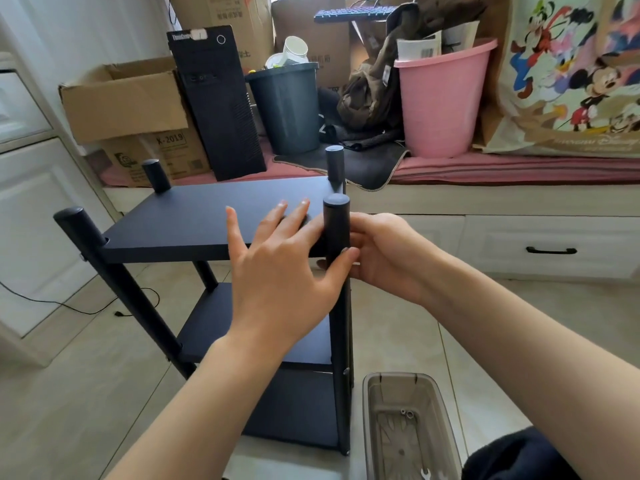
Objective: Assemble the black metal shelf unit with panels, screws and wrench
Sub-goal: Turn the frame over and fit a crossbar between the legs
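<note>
On the tiled floor (398,323) stands the black shelf unit (194,220), upright, three panels fitted between four posts. Left hand (284,268) lies flat, fingers spread, on the top panel's near right corner, thumb against the near right post (336,230). Right hand (381,251) grips that post from the right. Beside the unit's base, a clear tray (446,424) holds screws (407,414) and a wrench (426,474).

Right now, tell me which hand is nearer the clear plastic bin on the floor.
Right. The right hand is at the shelf's front post, almost straight above the bin. The left hand lies on the top panel, further left.
</note>
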`<action>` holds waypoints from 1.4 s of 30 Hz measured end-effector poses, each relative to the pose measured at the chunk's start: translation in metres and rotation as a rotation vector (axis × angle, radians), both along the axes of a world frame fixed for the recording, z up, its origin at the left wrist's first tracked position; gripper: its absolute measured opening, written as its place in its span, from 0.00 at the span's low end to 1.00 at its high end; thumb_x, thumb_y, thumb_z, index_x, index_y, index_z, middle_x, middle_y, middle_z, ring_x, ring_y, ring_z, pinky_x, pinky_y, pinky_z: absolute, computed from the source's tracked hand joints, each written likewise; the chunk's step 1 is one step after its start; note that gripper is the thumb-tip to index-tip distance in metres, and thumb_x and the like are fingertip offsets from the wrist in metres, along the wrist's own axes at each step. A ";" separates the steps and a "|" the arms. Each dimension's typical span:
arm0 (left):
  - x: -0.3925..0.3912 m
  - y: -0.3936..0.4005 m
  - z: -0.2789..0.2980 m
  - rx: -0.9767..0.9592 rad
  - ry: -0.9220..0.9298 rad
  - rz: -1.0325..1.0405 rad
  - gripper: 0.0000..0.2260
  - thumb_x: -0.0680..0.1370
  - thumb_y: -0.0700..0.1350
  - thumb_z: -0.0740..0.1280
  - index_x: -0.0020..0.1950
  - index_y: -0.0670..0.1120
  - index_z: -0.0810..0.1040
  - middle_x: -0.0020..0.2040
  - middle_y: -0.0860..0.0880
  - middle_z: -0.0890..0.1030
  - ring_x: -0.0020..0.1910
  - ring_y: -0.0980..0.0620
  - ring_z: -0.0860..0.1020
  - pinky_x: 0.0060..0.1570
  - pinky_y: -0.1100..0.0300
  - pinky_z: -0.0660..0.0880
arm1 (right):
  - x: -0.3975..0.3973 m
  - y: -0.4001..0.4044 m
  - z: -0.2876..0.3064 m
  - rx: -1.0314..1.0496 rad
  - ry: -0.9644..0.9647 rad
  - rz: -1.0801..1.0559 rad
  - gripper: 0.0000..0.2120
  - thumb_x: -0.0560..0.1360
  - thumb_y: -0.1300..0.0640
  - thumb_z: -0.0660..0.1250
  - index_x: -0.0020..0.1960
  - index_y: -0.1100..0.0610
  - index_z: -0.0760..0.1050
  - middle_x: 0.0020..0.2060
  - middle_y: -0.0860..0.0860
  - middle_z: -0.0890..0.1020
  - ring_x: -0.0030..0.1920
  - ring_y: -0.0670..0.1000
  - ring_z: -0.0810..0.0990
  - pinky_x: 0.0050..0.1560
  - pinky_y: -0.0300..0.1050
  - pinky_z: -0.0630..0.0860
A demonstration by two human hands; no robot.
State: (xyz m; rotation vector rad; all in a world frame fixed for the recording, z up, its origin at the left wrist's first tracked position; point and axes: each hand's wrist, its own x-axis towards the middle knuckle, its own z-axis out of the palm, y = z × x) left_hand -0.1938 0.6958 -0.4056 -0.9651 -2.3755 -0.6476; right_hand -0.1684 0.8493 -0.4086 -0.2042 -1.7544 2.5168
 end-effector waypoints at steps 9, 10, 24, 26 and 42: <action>-0.001 0.001 -0.011 0.038 0.076 0.015 0.27 0.78 0.65 0.56 0.65 0.51 0.82 0.67 0.50 0.81 0.70 0.47 0.75 0.76 0.37 0.56 | 0.012 0.004 -0.013 -0.055 -0.002 -0.036 0.14 0.80 0.51 0.64 0.57 0.59 0.82 0.50 0.55 0.85 0.49 0.51 0.84 0.56 0.46 0.80; -0.001 0.001 -0.012 0.040 0.080 0.012 0.27 0.78 0.65 0.56 0.65 0.51 0.82 0.67 0.50 0.81 0.70 0.47 0.75 0.75 0.37 0.56 | 0.016 0.009 -0.018 -0.038 -0.042 -0.064 0.15 0.80 0.52 0.63 0.58 0.60 0.81 0.52 0.56 0.85 0.51 0.52 0.84 0.57 0.48 0.80; -0.003 0.002 -0.015 0.134 0.117 -0.014 0.23 0.78 0.64 0.61 0.61 0.50 0.84 0.64 0.50 0.82 0.69 0.46 0.76 0.72 0.42 0.61 | 0.093 0.060 -0.187 0.492 -0.785 0.031 0.10 0.81 0.58 0.64 0.57 0.64 0.77 0.45 0.56 0.83 0.42 0.51 0.80 0.43 0.42 0.77; -0.004 0.002 -0.016 0.138 0.127 -0.016 0.24 0.78 0.64 0.61 0.61 0.50 0.84 0.64 0.50 0.82 0.69 0.46 0.76 0.71 0.43 0.63 | 0.091 0.056 -0.221 0.499 -0.848 0.005 0.09 0.81 0.61 0.62 0.57 0.63 0.76 0.42 0.56 0.81 0.37 0.50 0.77 0.36 0.40 0.74; -0.011 0.019 -0.030 0.259 0.292 -0.011 0.19 0.79 0.61 0.65 0.54 0.47 0.86 0.58 0.53 0.84 0.63 0.48 0.79 0.63 0.50 0.63 | 0.044 0.063 -0.412 0.795 -1.013 -0.202 0.11 0.79 0.62 0.65 0.60 0.64 0.76 0.58 0.59 0.81 0.60 0.59 0.79 0.55 0.45 0.74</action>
